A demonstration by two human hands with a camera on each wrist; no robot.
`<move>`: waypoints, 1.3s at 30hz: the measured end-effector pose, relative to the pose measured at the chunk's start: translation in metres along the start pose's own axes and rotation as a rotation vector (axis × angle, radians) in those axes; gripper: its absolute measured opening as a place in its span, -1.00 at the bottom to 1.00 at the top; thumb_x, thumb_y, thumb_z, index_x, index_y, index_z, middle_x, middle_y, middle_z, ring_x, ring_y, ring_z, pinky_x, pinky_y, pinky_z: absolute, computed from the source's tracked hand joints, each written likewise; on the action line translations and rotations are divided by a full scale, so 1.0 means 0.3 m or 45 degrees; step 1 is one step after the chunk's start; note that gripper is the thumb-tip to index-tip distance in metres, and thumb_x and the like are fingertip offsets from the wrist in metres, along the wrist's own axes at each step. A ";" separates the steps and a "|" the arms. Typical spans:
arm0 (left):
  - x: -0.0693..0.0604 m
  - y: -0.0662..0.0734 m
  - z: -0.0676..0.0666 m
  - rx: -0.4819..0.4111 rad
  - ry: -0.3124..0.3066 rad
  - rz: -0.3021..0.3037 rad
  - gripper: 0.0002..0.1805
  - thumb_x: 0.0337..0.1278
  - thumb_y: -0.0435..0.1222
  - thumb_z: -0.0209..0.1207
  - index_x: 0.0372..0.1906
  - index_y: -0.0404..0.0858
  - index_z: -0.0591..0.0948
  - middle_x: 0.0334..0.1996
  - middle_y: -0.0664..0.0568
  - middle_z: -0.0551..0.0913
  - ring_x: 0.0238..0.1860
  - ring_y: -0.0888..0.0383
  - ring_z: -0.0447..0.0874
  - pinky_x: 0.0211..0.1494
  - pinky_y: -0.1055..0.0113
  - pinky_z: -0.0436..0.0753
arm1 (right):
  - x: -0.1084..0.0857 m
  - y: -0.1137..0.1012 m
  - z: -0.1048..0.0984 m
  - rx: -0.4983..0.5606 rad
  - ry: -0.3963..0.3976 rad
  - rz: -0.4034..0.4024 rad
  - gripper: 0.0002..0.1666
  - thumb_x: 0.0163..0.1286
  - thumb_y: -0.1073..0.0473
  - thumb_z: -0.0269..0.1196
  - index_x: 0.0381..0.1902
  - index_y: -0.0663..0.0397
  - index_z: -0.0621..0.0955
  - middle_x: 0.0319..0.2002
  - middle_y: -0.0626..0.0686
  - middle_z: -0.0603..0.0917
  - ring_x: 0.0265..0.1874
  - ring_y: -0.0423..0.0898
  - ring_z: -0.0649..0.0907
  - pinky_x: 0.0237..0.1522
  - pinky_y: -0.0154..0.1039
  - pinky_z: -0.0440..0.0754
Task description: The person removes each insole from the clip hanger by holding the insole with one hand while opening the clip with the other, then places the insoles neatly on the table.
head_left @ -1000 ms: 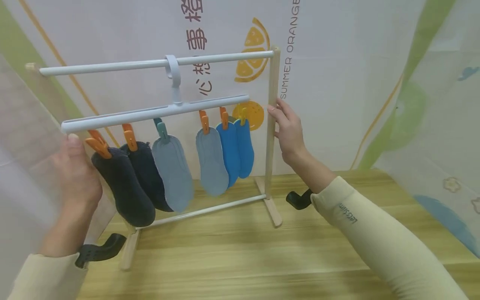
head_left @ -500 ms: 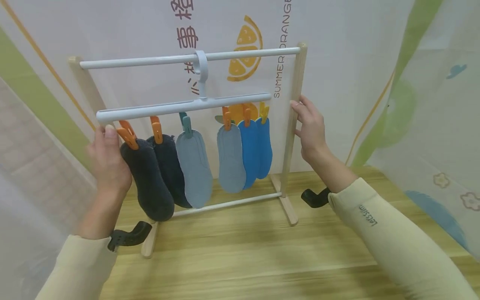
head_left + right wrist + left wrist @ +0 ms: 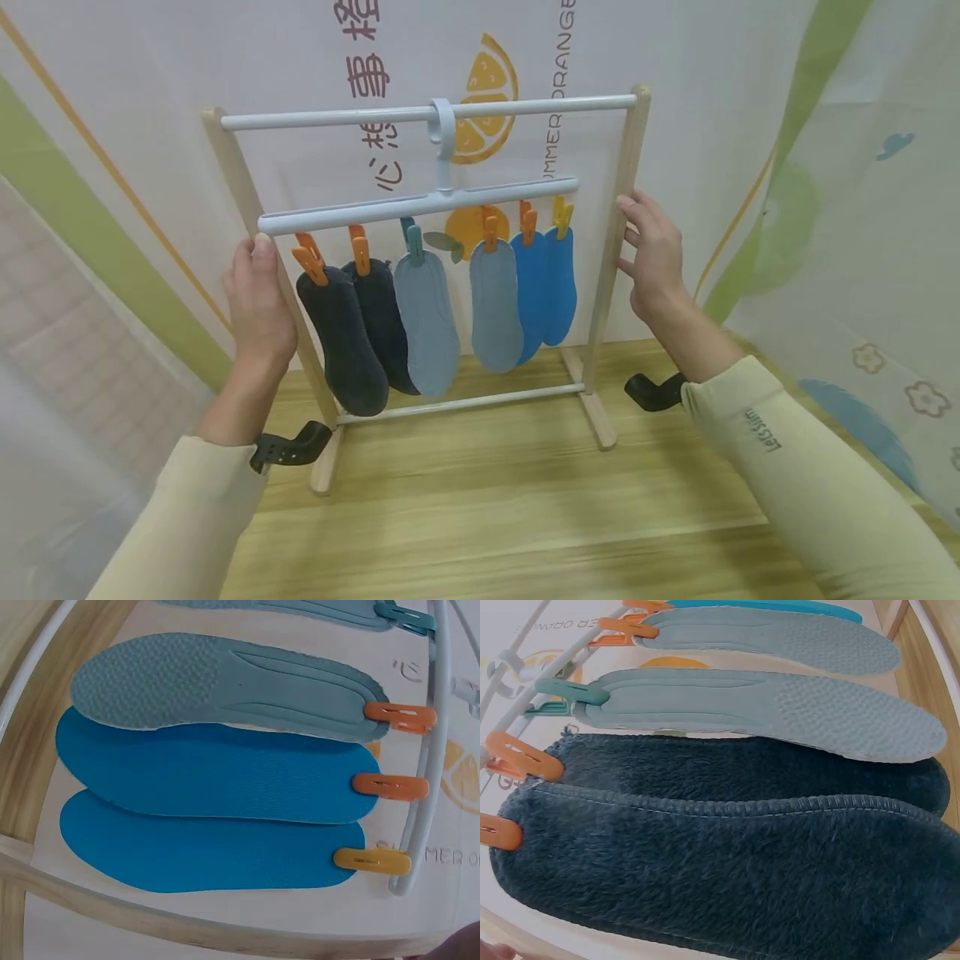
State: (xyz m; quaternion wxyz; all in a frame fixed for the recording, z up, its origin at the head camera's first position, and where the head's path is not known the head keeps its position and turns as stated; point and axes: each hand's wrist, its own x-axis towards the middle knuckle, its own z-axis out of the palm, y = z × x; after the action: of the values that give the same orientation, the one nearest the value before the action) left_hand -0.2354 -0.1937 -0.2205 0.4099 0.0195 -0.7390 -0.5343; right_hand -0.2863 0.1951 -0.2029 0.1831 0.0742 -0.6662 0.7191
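A wooden drying rack stands on the table, with a white hanger hooked over its top rod. Insoles hang from the hanger by clothespins: two dark fuzzy insoles, two grey-blue insoles and two bright blue insoles. Most clothespins are orange; one is teal and one yellow. My left hand holds the rack's left post, thumb up near the hanger's end. On the other side, my right hand grips the right post between thumb and fingers. Both wrist views show the hands only at a corner.
The wood-grain table extends in front of the rack. A printed curtain hangs behind and along both sides. Black camera mounts stick out from both wrists. A white lower rod joins the rack's feet.
In the head view the rack, hanging insoles and both hands have shifted to the right, and the rack stands squarer to the view. Both hands stay on the posts.
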 end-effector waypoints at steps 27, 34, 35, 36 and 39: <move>0.052 -0.043 0.097 -0.423 -0.294 0.082 -0.49 0.49 0.03 -0.24 0.20 -0.11 0.56 -0.02 0.13 0.56 0.15 0.07 0.46 0.50 -0.37 0.25 | 0.040 -0.008 -0.086 0.000 0.050 0.003 -0.31 0.49 -0.28 -0.03 0.43 -0.11 0.41 0.50 0.13 0.30 0.51 0.15 0.30 0.50 0.37 0.15; 0.056 -0.054 0.112 -0.406 -0.218 0.126 -0.49 0.49 0.00 -0.24 0.11 -0.21 0.59 -0.16 0.05 0.59 -0.03 0.13 0.51 0.01 0.17 0.55 | 0.034 0.003 -0.082 0.040 0.047 0.013 -0.31 0.50 -0.24 -0.01 0.48 -0.14 0.36 0.52 0.08 0.29 0.52 0.08 0.28 0.54 0.33 0.10; 0.055 -0.056 0.116 -0.434 -0.205 0.126 -0.48 0.49 -0.01 -0.23 0.13 -0.25 0.59 -0.16 0.02 0.59 -0.05 0.12 0.52 -0.04 0.21 0.54 | 0.034 0.004 -0.081 0.062 0.052 0.016 -0.31 0.50 -0.23 0.00 0.48 -0.13 0.37 0.51 0.07 0.30 0.52 0.07 0.28 0.54 0.32 0.09; 0.054 -0.058 0.120 -0.453 -0.192 0.122 -0.48 0.50 -0.02 -0.22 0.15 -0.25 0.58 -0.15 0.01 0.60 -0.07 0.13 0.53 -0.06 0.25 0.56 | 0.033 0.006 -0.080 0.081 0.057 0.014 -0.32 0.50 -0.22 0.00 0.47 -0.11 0.38 0.51 0.07 0.31 0.52 0.05 0.29 0.55 0.31 0.07; 0.052 -0.065 0.132 -0.499 -0.160 0.120 -0.50 0.51 -0.05 -0.21 0.19 -0.24 0.58 -0.14 -0.02 0.62 -0.11 0.11 0.56 -0.10 0.29 0.60 | 0.031 0.010 -0.079 0.128 0.069 0.012 -0.36 0.51 -0.19 0.01 0.43 -0.09 0.42 0.52 0.07 0.32 0.52 0.00 0.30 0.57 0.29 0.05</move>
State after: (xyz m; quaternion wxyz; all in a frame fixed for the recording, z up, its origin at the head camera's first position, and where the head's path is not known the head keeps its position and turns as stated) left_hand -0.2786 -0.1788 -0.2308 0.3835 -0.1286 -0.6453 -0.6480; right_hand -0.2926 0.2197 -0.2048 0.1938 0.0607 -0.6243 0.7543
